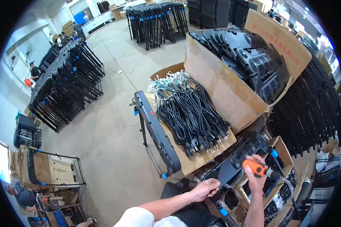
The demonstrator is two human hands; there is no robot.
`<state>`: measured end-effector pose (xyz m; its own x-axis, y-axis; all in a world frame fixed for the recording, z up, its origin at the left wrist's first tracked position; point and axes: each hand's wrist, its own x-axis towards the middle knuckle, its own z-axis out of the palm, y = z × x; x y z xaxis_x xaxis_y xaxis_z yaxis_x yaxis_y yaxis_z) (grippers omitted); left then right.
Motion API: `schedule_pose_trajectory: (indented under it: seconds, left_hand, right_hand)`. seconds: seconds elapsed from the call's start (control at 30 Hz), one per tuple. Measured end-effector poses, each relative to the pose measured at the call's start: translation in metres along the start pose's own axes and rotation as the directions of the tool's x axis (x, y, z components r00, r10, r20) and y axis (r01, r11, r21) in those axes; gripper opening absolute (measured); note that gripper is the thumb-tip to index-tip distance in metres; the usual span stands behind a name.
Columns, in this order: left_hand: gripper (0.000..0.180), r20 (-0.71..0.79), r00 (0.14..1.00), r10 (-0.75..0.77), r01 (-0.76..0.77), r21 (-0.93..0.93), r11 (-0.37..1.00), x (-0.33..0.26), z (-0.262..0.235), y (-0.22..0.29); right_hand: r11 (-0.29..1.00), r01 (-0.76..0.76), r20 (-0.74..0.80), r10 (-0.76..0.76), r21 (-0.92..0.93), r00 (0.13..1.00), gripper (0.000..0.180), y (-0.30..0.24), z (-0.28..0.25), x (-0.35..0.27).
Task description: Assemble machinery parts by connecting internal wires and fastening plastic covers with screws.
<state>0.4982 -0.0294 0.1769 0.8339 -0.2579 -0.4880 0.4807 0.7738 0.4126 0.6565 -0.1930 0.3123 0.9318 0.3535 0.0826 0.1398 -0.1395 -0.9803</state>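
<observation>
Only lettering I can spot is one line of red Chinese characters (276,42) on the raised flap (286,39) of the big cardboard box (219,77), way up beyond the right hand (257,179) and the orange tool (253,167) it's gripping. It runs slantwise, dropping toward the right as it goes.

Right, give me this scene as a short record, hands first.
Right hand: holding orange tool
Left hand: by the near end of the black panel; can't tell if it holds anything
Cables: black, bundled, on cardboard beyond the hands
Carton: right of the cables, holding black covers
Background: rows of black frames
</observation>
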Motion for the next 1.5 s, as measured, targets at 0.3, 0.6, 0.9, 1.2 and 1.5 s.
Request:
schedule_pose_trajectory:
  seconds: [0.3, 0.6, 0.9, 1.2, 1.5]
  left_hand:
    - [0.023, 0.055, 0.999, -0.002, 0.012, -0.192, 0.981, 0.0, 0.03, -0.026]
    - [0.03, -0.116, 0.993, -0.014, -0.015, -0.251, 0.968, 0.004, 0.062, -0.076]
    - [0.024, -0.189, 0.981, -0.036, -0.024, -0.304, 0.952, -0.018, 0.047, -0.088]
    - [0.026, -0.01, 0.991, -0.131, 0.124, -0.26, 0.958, -0.022, 0.03, -0.071]
    - [0.025, -0.078, 0.953, -0.292, 0.279, -0.142, 0.95, -0.079, -0.004, -0.037]
  right_hand:
    - [0.985, 0.036, -0.115, -0.017, 0.167, 0.993, 0.057, -0.02, -0.034, -0.12]
    - [0.992, 0.048, -0.037, -0.044, 0.116, 0.998, 0.056, 0.01, -0.064, -0.182]
    - [0.993, 0.034, 0.081, -0.043, 0.109, 0.996, 0.055, 0.018, -0.053, -0.199]
    - [0.999, -0.011, -0.05, 0.014, 0.047, 0.999, 0.049, 0.001, -0.017, -0.203]
    - [0.981, -0.141, -0.12, 0.125, -0.133, 0.985, 0.052, -0.024, 0.01, -0.197]
